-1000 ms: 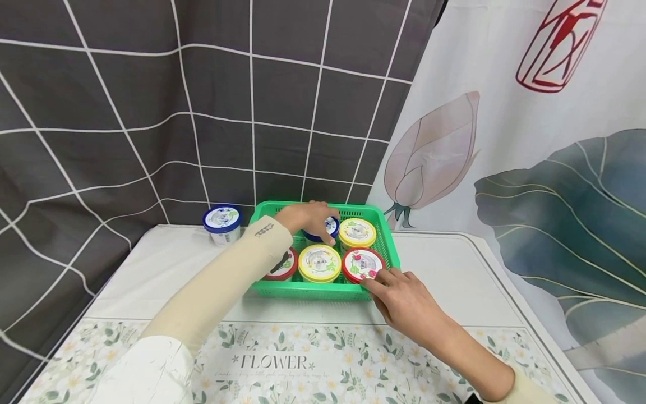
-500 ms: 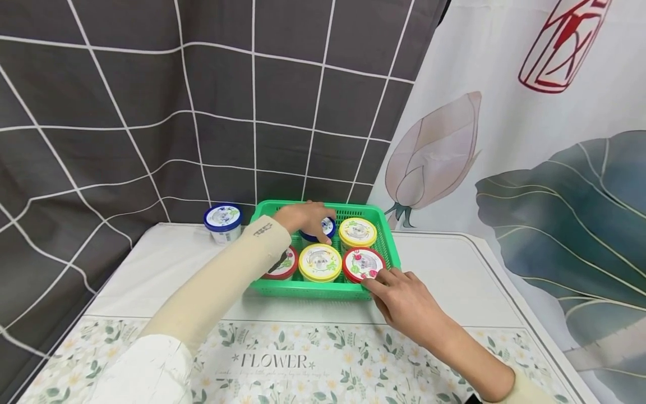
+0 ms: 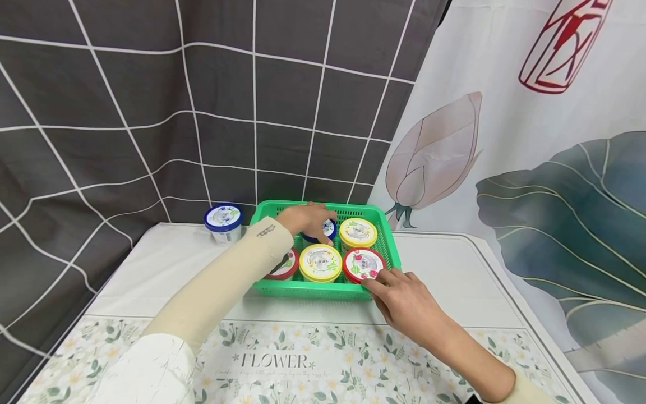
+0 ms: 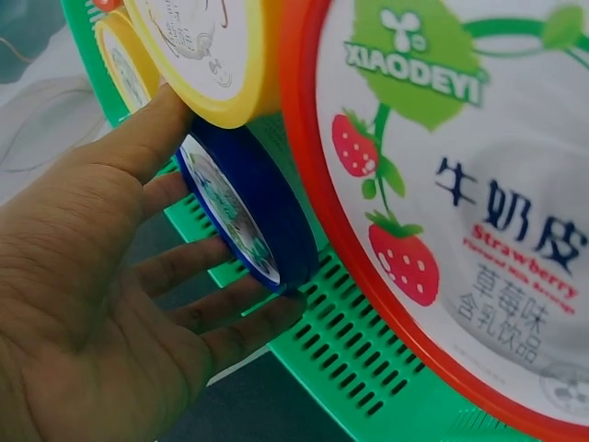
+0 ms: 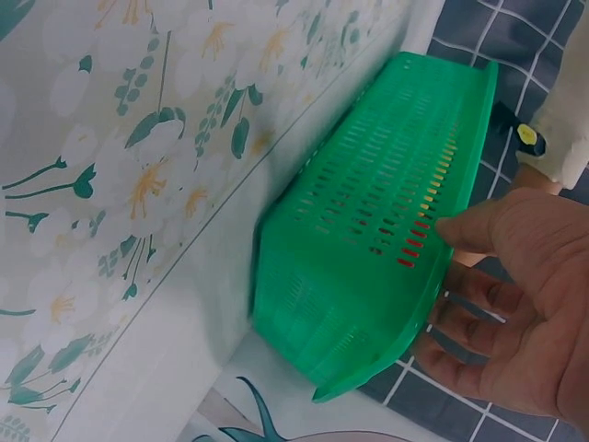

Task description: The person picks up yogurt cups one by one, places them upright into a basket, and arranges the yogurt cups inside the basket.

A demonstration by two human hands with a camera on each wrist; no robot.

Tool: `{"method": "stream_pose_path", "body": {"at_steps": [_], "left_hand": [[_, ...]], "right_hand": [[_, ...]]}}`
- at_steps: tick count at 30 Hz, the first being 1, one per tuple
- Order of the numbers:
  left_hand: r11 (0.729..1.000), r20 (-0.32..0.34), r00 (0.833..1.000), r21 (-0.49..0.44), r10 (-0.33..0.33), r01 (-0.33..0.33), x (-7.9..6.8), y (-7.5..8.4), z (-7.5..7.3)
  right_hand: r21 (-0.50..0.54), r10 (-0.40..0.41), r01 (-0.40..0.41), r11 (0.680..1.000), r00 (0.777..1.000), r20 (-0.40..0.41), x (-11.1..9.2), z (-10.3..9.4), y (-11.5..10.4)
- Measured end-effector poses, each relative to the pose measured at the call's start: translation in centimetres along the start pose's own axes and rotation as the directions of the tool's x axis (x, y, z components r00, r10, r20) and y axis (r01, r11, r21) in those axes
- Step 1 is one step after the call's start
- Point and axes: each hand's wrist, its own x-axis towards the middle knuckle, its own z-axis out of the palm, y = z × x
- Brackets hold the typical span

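A green plastic basket (image 3: 308, 290) holds several white tubs. In its back row, my left hand (image 3: 310, 219) grips a blue-lidded tub (image 4: 235, 207), thumb on one side of the lid and fingers along the other. Beside that tub stands a yellow-lidded tub (image 3: 358, 232). The front row has a red-lidded tub (image 3: 363, 264) at right, a yellow-lidded tub (image 3: 320, 262) in the middle and another red-lidded tub (image 3: 285, 269) partly behind my left sleeve. My right hand (image 3: 407, 298) holds the basket's front right rim, its thumb against the outer wall in the right wrist view.
Another blue-lidded tub (image 3: 224, 220) stands on the white table left of the basket. A floral mat (image 3: 282, 362) covers the near part of the table. Directly behind the basket hangs a dark grid curtain (image 3: 282, 151); a white printed curtain (image 3: 454, 50) hangs at right.
Almost nothing differs. My left hand keeps its place at the blue-lidded tub after a very slight shift, and my right hand stays on the basket rim.
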Motion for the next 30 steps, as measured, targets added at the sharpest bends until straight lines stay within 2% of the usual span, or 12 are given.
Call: {"method": "stream_pose_path", "body": {"at_steps": [4,12,18,27,30], "left_hand": [[1.000,-0.004,1.000,0.014,0.003,-0.003,0.0,-0.1,0.1],[1.000,0.032,0.999,-0.008,-0.014,0.014,0.2,-0.1,0.0],[0.999,0.030,0.999,-0.025,-0.018,0.019,0.5,-0.5,0.2],[0.998,0.020,1.000,-0.064,-0.002,0.004,0.0,-1.3,-0.2],[0.999,0.021,1.000,-0.050,0.002,-0.001,-0.2,-1.7,-0.4]], "right_hand": [[0.001,0.001,-0.001,1.000,1.000,0.002,0.0,0.0,0.0],[-0.001,-0.015,0.015,1.000,1.000,-0.012,-0.1,0.1,0.1],[-0.001,-0.010,0.010,1.000,1.000,-0.001,-0.1,0.1,0.0],[-0.001,-0.002,0.002,1.000,1.000,0.012,0.0,0.0,0.0],[-0.002,-0.002,0.002,1.000,1.000,0.012,0.0,0.0,0.0]]}}
